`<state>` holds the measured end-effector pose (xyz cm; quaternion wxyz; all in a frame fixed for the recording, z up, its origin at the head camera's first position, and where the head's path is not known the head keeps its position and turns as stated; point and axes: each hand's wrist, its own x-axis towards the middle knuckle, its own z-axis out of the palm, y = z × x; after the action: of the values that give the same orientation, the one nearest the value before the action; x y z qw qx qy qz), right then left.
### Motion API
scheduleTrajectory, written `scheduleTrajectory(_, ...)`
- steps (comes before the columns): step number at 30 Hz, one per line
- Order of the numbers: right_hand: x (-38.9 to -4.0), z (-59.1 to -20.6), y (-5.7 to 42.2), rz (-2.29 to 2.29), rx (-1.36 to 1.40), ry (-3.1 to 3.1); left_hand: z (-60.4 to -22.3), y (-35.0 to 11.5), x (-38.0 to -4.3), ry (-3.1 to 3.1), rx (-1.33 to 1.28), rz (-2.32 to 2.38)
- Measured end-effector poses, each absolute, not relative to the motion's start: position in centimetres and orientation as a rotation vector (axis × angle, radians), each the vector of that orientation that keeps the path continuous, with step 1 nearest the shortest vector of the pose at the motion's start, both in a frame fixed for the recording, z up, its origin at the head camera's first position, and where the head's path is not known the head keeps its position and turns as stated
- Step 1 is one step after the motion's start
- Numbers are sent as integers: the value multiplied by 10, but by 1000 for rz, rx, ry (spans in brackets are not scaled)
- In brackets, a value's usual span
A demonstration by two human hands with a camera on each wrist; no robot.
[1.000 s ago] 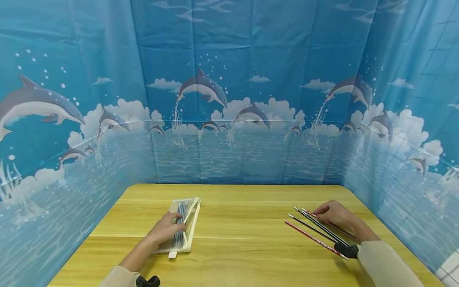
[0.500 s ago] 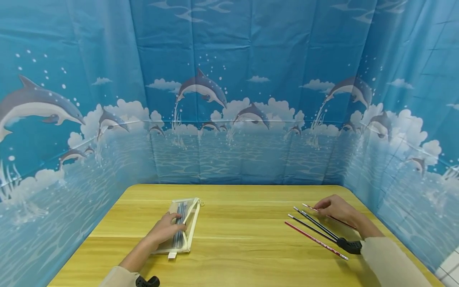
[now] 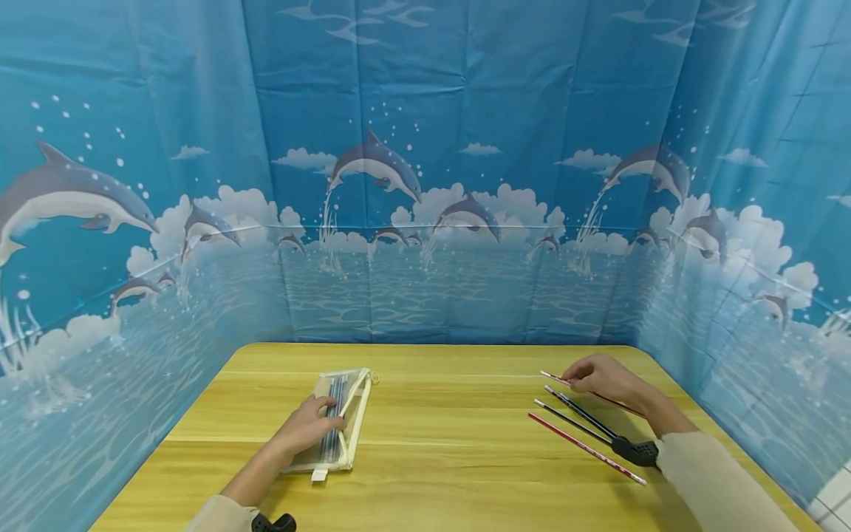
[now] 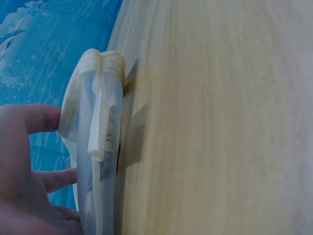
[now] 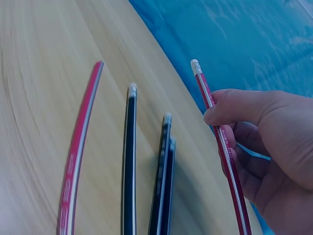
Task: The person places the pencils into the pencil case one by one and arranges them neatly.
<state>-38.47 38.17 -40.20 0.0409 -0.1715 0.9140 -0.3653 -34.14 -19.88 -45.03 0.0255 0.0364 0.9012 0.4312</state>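
Note:
My left hand (image 3: 307,427) rests over a see-through mesh pencil case (image 3: 360,417) with a cream zip edge, lying at the left of the table. In the left wrist view its fingertips press against the case (image 4: 87,196) and its folded zip edge. Dark striped pencils show through the mesh. At the table's right, my right hand (image 3: 608,382) pinches a red pencil (image 5: 230,161) between thumb and fingers, its white eraser end pointing away. Below that hand lie several black pencils (image 5: 129,161) and another red pencil (image 5: 79,147), spread side by side.
The yellow wood-grain table (image 3: 452,443) reaches back to a blue dolphin-print curtain (image 3: 425,288), which also hangs along both sides. A black wrist strap piece (image 3: 634,451) on my right wrist covers the near ends of the black pencils.
My right hand has drawn its red pencil away from the black ones, first to the right, then back and leftward above them. My left hand and the pencil case stay in place.

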Motion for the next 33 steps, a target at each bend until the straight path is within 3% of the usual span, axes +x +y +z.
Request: scheduleTrajectory(33, -408, -390, 287, -1231, -600, 2740, -450, -199, -342, 2776, 94, 1337)
